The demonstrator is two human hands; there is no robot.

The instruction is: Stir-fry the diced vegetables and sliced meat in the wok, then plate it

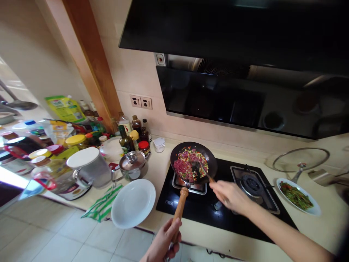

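Two hands work one pan [211, 159], which sits at the centre of the frame on the left burner of a black stove [218, 211]. It holds chopped meat and vegetables [187, 165].

The left hand [163, 241], at the bottom edge, is closed around the end of the pan's wooden handle [180, 203]. The right hand [231, 194], right of centre, is clamped on a spatula [200, 169] whose blade rests in the food.

Stirring well here seems to call for a firm left grip, so the pan sits level on the burner. The blade should ride low along the pan floor and sweep from the rim inward, so no bits go over the near edge.

An empty white plate [133, 203] lies just left of the stove. A plate of greens [313, 210] lies at the right, below a glass lid [300, 159].
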